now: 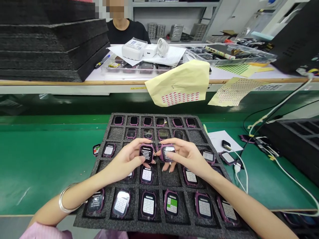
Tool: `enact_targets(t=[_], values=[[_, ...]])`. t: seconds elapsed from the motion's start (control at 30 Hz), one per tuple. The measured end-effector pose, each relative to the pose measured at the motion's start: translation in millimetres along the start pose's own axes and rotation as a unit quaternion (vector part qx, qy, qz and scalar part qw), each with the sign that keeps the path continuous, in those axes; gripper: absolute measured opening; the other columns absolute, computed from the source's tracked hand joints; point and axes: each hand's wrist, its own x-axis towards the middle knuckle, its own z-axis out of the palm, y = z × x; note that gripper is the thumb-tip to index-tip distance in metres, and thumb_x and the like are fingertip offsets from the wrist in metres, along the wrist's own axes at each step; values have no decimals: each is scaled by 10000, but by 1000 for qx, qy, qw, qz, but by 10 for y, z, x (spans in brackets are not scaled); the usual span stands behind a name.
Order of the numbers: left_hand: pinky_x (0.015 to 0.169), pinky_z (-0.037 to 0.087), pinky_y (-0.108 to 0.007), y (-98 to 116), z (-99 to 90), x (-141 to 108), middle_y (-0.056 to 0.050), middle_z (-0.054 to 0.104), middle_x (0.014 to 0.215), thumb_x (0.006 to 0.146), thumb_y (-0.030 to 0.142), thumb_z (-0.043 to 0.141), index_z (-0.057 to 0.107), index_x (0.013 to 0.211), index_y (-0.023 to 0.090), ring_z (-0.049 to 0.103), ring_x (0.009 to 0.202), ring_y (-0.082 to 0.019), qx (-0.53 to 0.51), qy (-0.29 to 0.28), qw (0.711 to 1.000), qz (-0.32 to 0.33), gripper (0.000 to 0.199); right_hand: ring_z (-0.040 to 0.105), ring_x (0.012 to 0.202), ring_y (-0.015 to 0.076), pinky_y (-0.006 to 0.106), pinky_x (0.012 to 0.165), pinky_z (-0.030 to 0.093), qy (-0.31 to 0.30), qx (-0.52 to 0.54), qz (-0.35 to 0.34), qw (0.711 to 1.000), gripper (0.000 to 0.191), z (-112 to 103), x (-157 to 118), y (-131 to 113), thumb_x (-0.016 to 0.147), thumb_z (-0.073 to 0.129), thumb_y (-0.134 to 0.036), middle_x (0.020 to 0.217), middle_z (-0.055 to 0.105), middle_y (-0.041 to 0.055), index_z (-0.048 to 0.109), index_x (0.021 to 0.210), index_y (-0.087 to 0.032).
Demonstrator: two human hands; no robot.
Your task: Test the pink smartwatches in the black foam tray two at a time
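Two purple watches over the middle of the foam tray (pixel 99 166), left watch (pixel 147 153) pinched in left hand (pixel 129 158), right watch (pixel 167 153) gripped by right hand (pixel 185 156), side by side, nearly touching.

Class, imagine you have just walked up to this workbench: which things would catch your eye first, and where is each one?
First, the left hand and right hand, each holding a purple smartwatch body, left watch and right watch, above the middle of the black foam tray. That tray, full of similar watches, lies on the green belt. Behind, a yellow sticker sheet droops over the far bench's edge.
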Motion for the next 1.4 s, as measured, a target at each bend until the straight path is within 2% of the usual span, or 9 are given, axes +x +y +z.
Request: enact_targets(t=[0.17, 0.37, 0.8, 1.1, 1.27, 1.4], values=[[753, 590, -315, 32, 21, 7, -67, 653, 1039, 852, 200, 608, 524, 1159, 193, 678, 883, -186, -16, 15, 1000, 0, 319, 730, 650, 219, 264, 485, 592, -17, 2, -18, 1000, 400, -26, -16, -6, 897, 627, -356, 1002, 706, 133, 530, 1227, -152], [665, 591, -300, 76, 50, -1, -48, 663, 906, 838, 283, 652, 572, 1079, 182, 690, 805, -194, -22, 24, 999, -15, 274, 714, 601, 208, 266, 441, 568, 4, 25, -26, 999, 365, -45, -25, -10, 948, 528, -396, 1031, 702, 158, 544, 1222, -155], [649, 593, -283, 73, 30, -13, -56, 661, 949, 877, 296, 596, 590, 1072, 181, 707, 805, -200, -32, 17, 999, 2, 227, 701, 592, 212, 277, 432, 552, 24, 40, -28, 998, 391, -35, -36, -51, 949, 518, -411, 1003, 703, 157, 515, 1248, -159], [631, 592, -285, 52, 40, -7, -45, 648, 917, 831, 281, 656, 591, 1043, 182, 686, 779, -183, -23, 22, 999, -10, 243, 690, 584, 203, 269, 420, 539, 26, 37, -37, 998, 356, -40, -35, -59, 961, 498, -384, 1027, 693, 153, 524, 1241, -166], [690, 568, -293, 38, 23, -14, -47, 646, 962, 788, 228, 699, 557, 1110, 202, 674, 819, -182, -10, 8, 1000, 1, 353, 687, 616, 202, 276, 436, 541, 26, 17, -48, 998, 398, -52, -61, -112, 942, 539, -391, 1082, 670, 161, 490, 1280, -186], [831, 524, -312, 37, 20, -47, -49, 621, 1054, 781, 149, 694, 449, 1242, 248, 656, 902, -170, 28, -7, 999, 19, 531, 683, 705, 210, 301, 504, 569, 39, -54, -46, 997, 642, -189, -84, -199, 813, 732, -301, 1187, 617, 165, 411, 1364, -224]])
